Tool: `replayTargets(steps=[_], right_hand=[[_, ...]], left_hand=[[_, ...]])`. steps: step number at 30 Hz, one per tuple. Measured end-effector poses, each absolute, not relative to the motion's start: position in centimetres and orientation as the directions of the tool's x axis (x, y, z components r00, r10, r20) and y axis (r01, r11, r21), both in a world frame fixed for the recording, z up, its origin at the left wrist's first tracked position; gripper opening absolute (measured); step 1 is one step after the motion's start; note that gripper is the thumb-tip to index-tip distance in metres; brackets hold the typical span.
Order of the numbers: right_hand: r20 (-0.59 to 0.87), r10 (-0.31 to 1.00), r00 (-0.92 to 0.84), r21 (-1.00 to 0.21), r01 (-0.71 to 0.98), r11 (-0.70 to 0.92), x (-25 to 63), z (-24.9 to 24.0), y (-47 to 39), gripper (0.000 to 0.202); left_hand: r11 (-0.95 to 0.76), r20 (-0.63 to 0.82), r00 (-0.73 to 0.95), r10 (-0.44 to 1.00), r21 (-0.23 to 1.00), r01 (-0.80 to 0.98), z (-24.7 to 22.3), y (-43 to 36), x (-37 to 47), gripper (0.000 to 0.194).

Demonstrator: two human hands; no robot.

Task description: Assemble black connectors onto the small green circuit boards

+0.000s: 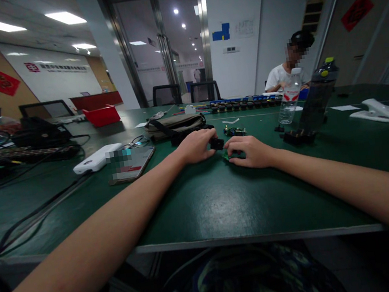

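My left hand (198, 146) is closed on a small black plastic piece (217, 143), held just above the green table (203, 203). Close beside it, my right hand (250, 151) pinches a small green circuit board (226, 156) between thumb and fingers. The black piece and the board are very near each other; whether they touch I cannot tell. Just beyond my hands lies another green circuit board with parts on it (234, 131). A grey and black pouch (173, 126) rests behind my left hand.
Left of my arm are a phone (135, 164) and a white power bank (97, 158) with a black cable. At right stand a water bottle (288, 102), a dark bottle (318, 93) and a white handheld scanner (375, 112). A person (287, 71) sits across the table.
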State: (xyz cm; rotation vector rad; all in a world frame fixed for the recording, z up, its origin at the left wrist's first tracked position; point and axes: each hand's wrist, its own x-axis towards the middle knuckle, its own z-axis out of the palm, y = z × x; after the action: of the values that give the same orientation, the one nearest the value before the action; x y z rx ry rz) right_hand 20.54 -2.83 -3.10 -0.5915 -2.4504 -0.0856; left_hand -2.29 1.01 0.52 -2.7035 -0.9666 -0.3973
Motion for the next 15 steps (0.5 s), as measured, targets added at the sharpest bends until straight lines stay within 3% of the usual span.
replayTargets(steps=[4, 7, 11, 15], right_hand=[[0.591, 0.397, -0.702, -0.084, 0.436, 0.896, 20.36, -3.19, -2.92, 0.004], [0.604, 0.409, -0.684, -0.101, 0.444, 0.891, 20.17, -3.27, -3.01, 0.017], [0.613, 0.477, -0.63, -0.18, 0.477, 0.86, 19.97, -3.23, -3.12, 0.032], [0.603, 0.523, -0.602, -0.25, 0.479, 0.841, 19.91, -3.11, -3.2, 0.033]], left_hand=[[-0.754, 0.335, 0.743, 0.579, -0.127, 0.645, 0.39, 1.21, -2.32, 0.034], [-0.752, 0.343, 0.74, 0.578, -0.127, 0.646, 0.31, 1.25, -2.34, 0.034], [-0.748, 0.337, 0.74, 0.582, -0.135, 0.65, 0.36, 1.15, -2.32, 0.034], [-0.739, 0.325, 0.739, 0.59, -0.151, 0.657, 0.49, 1.03, -2.23, 0.035]])
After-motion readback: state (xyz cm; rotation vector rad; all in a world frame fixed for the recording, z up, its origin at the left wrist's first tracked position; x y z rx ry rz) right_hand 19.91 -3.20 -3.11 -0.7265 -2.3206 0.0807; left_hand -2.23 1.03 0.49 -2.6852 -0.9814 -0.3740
